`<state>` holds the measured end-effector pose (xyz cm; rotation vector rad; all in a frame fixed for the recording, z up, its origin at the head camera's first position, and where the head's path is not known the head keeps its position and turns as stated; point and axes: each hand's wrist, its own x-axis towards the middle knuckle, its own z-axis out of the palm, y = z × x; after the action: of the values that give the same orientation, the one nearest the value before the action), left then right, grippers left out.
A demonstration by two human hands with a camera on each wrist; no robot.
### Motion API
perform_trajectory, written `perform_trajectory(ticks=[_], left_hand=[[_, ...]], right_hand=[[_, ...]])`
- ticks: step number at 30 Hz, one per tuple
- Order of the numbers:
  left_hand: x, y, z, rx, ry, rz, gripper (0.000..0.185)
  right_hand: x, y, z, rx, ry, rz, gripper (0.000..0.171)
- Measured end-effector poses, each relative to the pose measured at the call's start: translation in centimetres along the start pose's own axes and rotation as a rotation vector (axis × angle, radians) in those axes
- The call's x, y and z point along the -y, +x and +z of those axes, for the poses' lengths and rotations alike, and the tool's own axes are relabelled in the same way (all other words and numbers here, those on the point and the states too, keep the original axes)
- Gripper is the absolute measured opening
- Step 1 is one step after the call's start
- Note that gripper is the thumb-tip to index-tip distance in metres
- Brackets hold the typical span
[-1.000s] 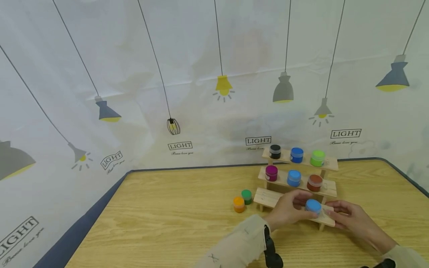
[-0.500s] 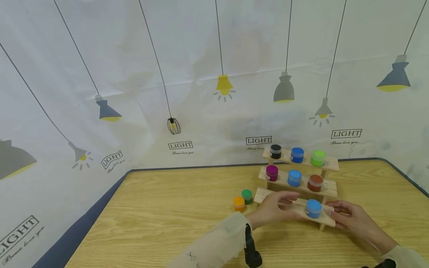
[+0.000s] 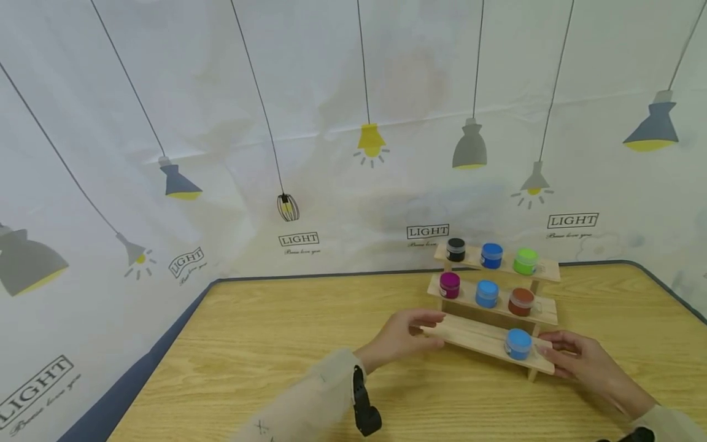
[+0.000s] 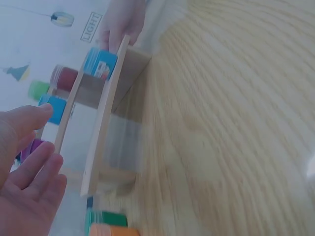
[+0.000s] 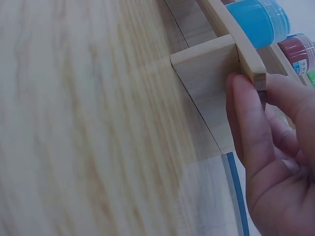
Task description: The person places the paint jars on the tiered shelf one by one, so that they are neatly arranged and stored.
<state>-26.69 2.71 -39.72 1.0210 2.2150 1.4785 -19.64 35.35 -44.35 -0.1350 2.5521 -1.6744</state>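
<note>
Sleeve of pale fabric with a black wrist strap [image 3: 366, 410] nearest, low in the head view. Beyond it, left hand [image 3: 399, 334], fingers loosely spread and holding nothing, hovering at the left end of the lowest step of a three-step pale wooden rack [image 3: 475, 336]; palm and relaxed fingers also showing in the left wrist view [image 4: 27, 182], close to the step's edge but apart from it. Right hand [image 3: 577, 362] at the opposite end, thumb [image 5: 248, 115] pressed to the end of the lowest plank beside the upright support, remaining fingers curled behind, gripping the rack's right end. Round light-blue-lidded paint pot [image 3: 518, 344] standing upright on the lowest step, near its right end, just beside the right hand's fingertips; same pot seen from the right wrist [image 5: 256, 19].

Farther back, on the middle step: magenta-lidded pot [image 3: 450, 285], second light-blue-lidded pot [image 3: 486, 293], brown-lidded pot [image 3: 521, 301]. On the top step: black-lidded pot [image 3: 455, 249], dark blue-lidded pot [image 3: 491, 255], bright green-lidded pot [image 3: 525, 261]. All upright, spaced apart.

Green-lidded and orange-lidded pots [image 4: 106, 223] on the table by the rack's left foot, visible only from the left wrist. Underneath everything, light wood-grain table [image 3: 276, 344] with dark edge; behind, white backdrop printed with hanging lamps [image 3: 370, 141].
</note>
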Motion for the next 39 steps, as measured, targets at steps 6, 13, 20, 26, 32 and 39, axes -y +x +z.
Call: perform_trajectory(ticks=[6,13,20,26,32,39], left_hand=[[1.1,-1.3,-1.7,-0.101,0.015,-0.024,0.039],[2.2,-2.3,-3.0,-0.195,0.008,-0.035,0.036],[2.9,-3.0,-3.5,-0.240,0.021,-0.083,0.040],[5.4,-2.7,-3.3,-0.229,0.030,-0.133,0.046],[6.2,-2.7,-2.8,-0.217,0.002,-0.137,0.043],[6.7,-2.4,-2.6,-0.208,-0.037,-0.147,0.041]], right_hand=[[0.1,0.0,0.1,-0.015,-0.015,0.017,0.048],[0.1,0.1,0.0,-0.005,-0.018,0.004,0.047],[0.2,0.0,0.0,0.002,-0.012,0.016,0.048],[0.2,0.0,0.0,0.019,0.002,0.022,0.049],[0.0,0.1,-0.1,0.015,0.007,0.016,0.046],[0.0,0.1,-0.1,0.011,-0.004,0.023,0.049]])
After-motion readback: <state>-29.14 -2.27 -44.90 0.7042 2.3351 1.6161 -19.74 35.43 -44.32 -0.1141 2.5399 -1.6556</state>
